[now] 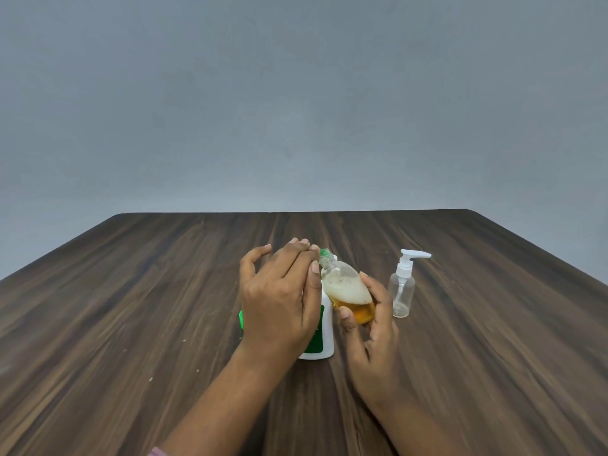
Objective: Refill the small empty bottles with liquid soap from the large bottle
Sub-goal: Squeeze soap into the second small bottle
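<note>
- My right hand holds a small clear plastic bottle just above the middle of the dark wood-grain desk. Its fingers curl round the far side of the base and my thumb presses the near side.
- This small bottle tilts, neck up and to the left. Amber liquid soap sits in its lower end with white foam above it.
- A green cap sits on the small bottle's neck.
- My left hand reaches across from the left, its fingers mostly straight and loosely spread. The forefinger tip and thumb tip meet at the green cap and neck, but I cannot tell whether they pinch the cap or only touch it.
- The large white plastic bottle with a green label stands upright on the desk, straight behind my left hand, which hides most of it. The tilted small bottle is just to its right, and I cannot tell whether they touch.
- A green plastic piece shows at the left side of my left hand, mostly hidden.
- An empty clear plastic bottle with a white pump head stands upright toward the right edge, near my right hand but apart from it.
- A grey wall rises beyond the far edge.
</note>
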A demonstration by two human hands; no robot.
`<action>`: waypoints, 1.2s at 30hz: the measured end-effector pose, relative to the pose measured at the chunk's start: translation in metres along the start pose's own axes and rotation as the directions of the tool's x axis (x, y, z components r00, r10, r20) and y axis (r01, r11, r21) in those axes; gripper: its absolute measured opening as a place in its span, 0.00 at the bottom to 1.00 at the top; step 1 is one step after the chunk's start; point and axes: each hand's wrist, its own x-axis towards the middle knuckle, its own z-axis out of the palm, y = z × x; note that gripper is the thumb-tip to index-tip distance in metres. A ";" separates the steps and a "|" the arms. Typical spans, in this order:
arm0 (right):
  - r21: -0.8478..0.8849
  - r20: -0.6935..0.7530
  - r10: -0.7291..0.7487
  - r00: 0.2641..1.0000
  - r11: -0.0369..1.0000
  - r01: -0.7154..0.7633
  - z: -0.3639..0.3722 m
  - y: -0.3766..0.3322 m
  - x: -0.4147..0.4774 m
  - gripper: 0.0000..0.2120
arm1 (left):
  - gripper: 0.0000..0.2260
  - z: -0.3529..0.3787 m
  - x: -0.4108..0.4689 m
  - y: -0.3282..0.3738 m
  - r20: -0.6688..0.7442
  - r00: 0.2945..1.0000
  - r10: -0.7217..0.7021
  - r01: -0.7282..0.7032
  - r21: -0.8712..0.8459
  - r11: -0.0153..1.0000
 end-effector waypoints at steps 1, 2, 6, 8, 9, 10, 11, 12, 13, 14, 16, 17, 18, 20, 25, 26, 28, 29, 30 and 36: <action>0.007 0.000 0.001 1.000 1.000 -0.001 0.000 0.000 0.000 0.19 | 0.16 -0.001 0.002 0.000 0.002 1.000 0.008 -0.008 0.005 1.000; 0.012 -0.002 0.001 1.000 1.000 -0.001 0.000 -0.001 0.000 0.19 | 0.16 -0.002 0.003 0.000 0.006 1.000 0.017 -0.017 0.012 1.000; 0.007 -0.002 -0.002 1.000 1.000 0.002 0.000 -0.001 0.000 0.19 | 0.16 -0.002 0.003 -0.001 0.013 1.000 0.026 -0.027 0.022 0.999; -0.002 0.001 0.002 1.000 1.000 -0.002 0.000 0.000 0.000 0.19 | 0.16 0.000 -0.001 -0.001 0.007 1.000 0.011 -0.011 0.011 1.000; -0.005 0.003 0.003 1.000 1.000 -0.003 0.000 0.000 0.000 0.19 | 0.16 0.000 -0.003 -0.001 0.005 1.000 0.005 -0.005 0.010 1.000; -0.007 0.005 0.004 1.000 1.000 -0.004 -0.001 0.001 0.000 0.19 | 0.16 0.001 -0.004 -0.001 0.003 1.000 0.003 -0.003 0.008 1.000; -0.009 0.004 0.004 1.000 1.000 -0.004 -0.001 0.001 0.000 0.19 | 0.16 0.001 -0.005 -0.001 0.002 1.000 0.003 -0.003 0.006 1.000; -0.011 0.003 0.002 1.000 1.000 -0.002 -0.002 0.001 0.000 0.19 | 0.17 0.000 -0.006 -0.001 0.003 1.000 0.004 -0.004 0.005 1.000; -0.014 0.003 0.001 1.000 1.000 -0.001 -0.002 0.000 0.000 0.19 | 0.17 -0.001 -0.006 0.000 0.005 1.000 0.005 -0.005 0.006 1.000; -0.015 0.002 0.001 1.000 1.000 -0.001 -0.001 0.000 0.000 0.19 | 0.17 -0.001 -0.005 0.000 0.007 1.000 0.006 -0.006 0.008 1.000; -0.014 -0.002 0.001 1.000 1.000 -0.001 -0.001 -0.001 0.001 0.19 | 0.17 -0.003 -0.001 0.001 0.014 1.000 0.010 -0.010 0.010 1.000; -0.008 -0.001 0.001 1.000 1.000 -0.001 -0.001 -0.001 0.001 0.19 | 0.16 -0.004 0.001 0.001 0.020 1.000 0.012 -0.012 0.011 1.000; -0.001 0.001 0.002 1.000 1.000 -0.002 0.000 -0.001 0.001 0.19 | 0.16 -0.004 0.003 0.002 0.026 1.000 0.015 -0.015 0.014 1.000; 0.008 0.006 0.001 1.000 1.000 -0.001 0.000 -0.002 0.001 0.19 | 0.16 -0.005 0.006 0.002 0.031 0.999 0.020 -0.021 0.023 1.000; 0.001 0.020 -0.003 1.000 1.000 0.003 -0.001 0.000 0.000 0.20 | 0.16 0.000 0.001 0.001 0.019 1.000 0.001 -0.002 0.018 1.000; -0.001 0.020 0.001 1.000 1.000 -0.001 -0.002 0.000 0.000 0.20 | 0.16 0.001 0.000 0.000 0.020 1.000 -0.004 0.003 0.018 1.000; 0.006 0.016 0.006 1.000 1.000 -0.006 -0.003 0.000 -0.001 0.20 | 0.16 0.002 -0.002 0.000 0.022 1.000 -0.010 0.010 0.012 1.000; 0.008 0.013 0.005 1.000 1.000 -0.005 -0.003 -0.001 -0.001 0.20 | 0.16 0.001 -0.003 0.000 0.021 1.000 -0.011 0.011 0.009 1.000; 0.010 0.010 0.003 1.000 1.000 -0.003 -0.002 -0.001 0.000 0.19 | 0.16 0.000 -0.004 0.000 0.017 1.000 -0.011 0.011 0.007 1.000; 0.033 0.005 0.014 1.000 0.999 -0.014 0.000 -0.003 0.000 0.20 | 0.16 -0.002 0.002 0.001 0.016 1.000 0.007 -0.007 0.016 1.000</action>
